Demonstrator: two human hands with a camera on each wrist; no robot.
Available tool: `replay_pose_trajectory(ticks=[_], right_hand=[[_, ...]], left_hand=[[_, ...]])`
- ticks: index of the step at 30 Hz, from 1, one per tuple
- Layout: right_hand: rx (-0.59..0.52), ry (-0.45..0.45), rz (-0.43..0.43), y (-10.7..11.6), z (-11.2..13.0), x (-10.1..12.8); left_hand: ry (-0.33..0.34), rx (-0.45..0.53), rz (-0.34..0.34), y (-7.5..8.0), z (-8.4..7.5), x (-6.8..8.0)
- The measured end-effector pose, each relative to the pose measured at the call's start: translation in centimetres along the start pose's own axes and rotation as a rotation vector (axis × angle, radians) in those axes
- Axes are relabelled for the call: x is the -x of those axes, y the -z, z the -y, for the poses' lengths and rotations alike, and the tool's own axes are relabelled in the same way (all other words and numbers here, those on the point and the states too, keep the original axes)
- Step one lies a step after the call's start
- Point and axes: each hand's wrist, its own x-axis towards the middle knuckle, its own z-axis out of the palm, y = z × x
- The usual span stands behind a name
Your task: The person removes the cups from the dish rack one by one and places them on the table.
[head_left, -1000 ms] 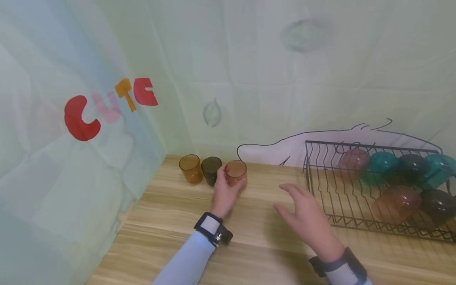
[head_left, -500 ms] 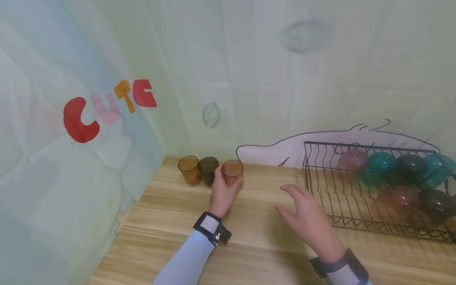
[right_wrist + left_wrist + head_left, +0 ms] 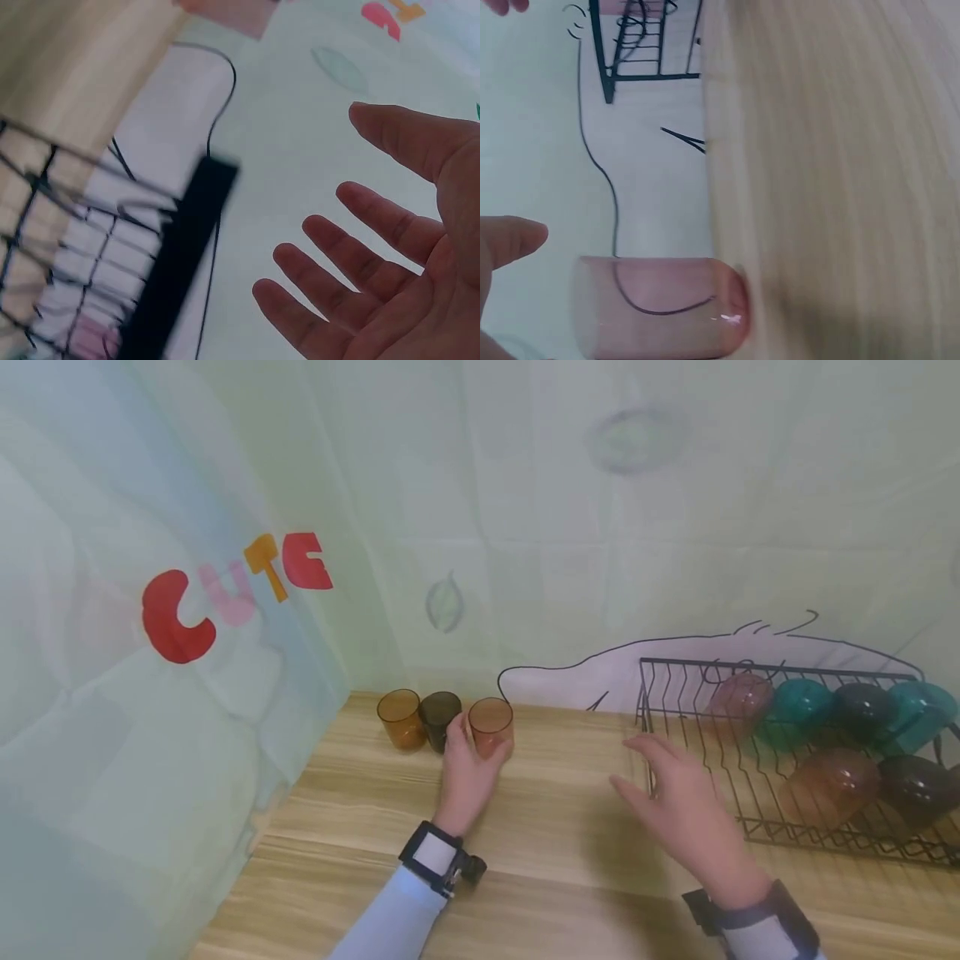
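A pinkish-amber glass [image 3: 491, 727] stands upright on the table, and my left hand [image 3: 468, 777] is around its near side. In the left wrist view, the thumb [image 3: 514, 238] lies apart from the glass [image 3: 660, 307]; the other fingers are mostly out of that view. Left of this glass stand a dark grey glass [image 3: 439, 720], partly behind my fingers, and an amber glass [image 3: 401, 720]. My right hand [image 3: 693, 806] hovers before the left end of a black wire dish rack [image 3: 652, 685], holding nothing, its fingers spread in the right wrist view.
Several tinted glasses sit tilted, bottoms up, in the rack: a pink glass [image 3: 742, 695], a teal glass [image 3: 804, 706], a dark glass [image 3: 866, 706] and others. A printed cloth [image 3: 540, 543] hangs behind the wooden table [image 3: 555, 860] and along its left side.
The pinkish glass and the dark glass shifted slightly left, then stayed put. My left hand has stayed beside the pinkish glass. My right hand has moved right, towards the rack.
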Motion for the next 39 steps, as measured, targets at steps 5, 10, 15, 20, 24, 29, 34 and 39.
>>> replay_pose_trajectory(ticks=[5, 10, 15, 20, 24, 29, 34, 39], right_hand=[[0.060, -0.045, -0.027, 3.0, -1.3, -0.2], [0.100, -0.112, -0.034, 5.7, -2.7, -0.2], [0.164, -0.172, -0.047, 7.5, -4.8, 0.2], [0.261, -0.238, -0.069, 8.2, -6.8, 0.7], [0.321, -0.290, -0.066, 8.3, -8.1, 1.0], [0.326, -0.381, -0.004, 8.3, -9.6, 1.4], [0.302, -0.455, 0.059, 8.3, -10.4, 1.8], [0.273, -0.471, 0.086, 8.1, -10.9, 2.1]], left_hand=[[-0.096, -0.051, -0.014, 0.8, -1.5, 1.2], [-0.213, -0.096, -0.016, 1.2, -2.9, 2.4], [-0.295, -0.145, 0.037, 1.3, -3.5, 3.6], [-0.341, -0.195, 0.117, 1.1, -3.3, 4.4], [-0.356, -0.212, 0.176, 0.8, -3.0, 4.8], [-0.369, -0.237, 0.243, 0.4, -2.5, 5.3], [-0.364, -0.283, 0.281, 0.0, -2.0, 5.6], [-0.339, -0.325, 0.314, -0.3, -1.5, 5.7]])
